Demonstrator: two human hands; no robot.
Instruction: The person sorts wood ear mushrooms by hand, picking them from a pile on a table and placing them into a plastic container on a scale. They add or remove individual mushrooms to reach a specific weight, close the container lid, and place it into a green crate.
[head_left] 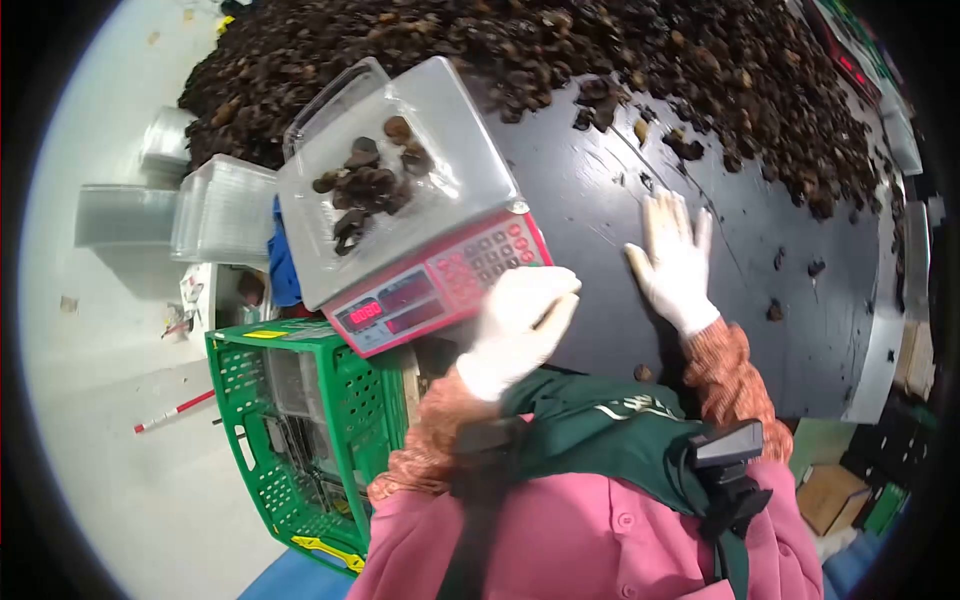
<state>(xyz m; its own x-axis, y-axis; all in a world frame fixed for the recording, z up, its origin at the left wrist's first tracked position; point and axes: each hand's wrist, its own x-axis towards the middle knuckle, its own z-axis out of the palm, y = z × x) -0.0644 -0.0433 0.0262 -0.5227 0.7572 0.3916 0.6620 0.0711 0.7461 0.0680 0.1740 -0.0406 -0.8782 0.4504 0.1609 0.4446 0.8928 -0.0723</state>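
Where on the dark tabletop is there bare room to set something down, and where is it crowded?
The widest bare patch of the dark table lies between the scale and the right hand, below the mushroom heap. Right of that hand it is mostly bare, with a few stray pieces. The far edge is buried under the heap. The left hand is by the scale's keypad.

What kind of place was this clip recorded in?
Probably a produce weighing and packing station: a heap of dark dried pieces on a black table, an electronic scale, and stacked clear plastic containers.
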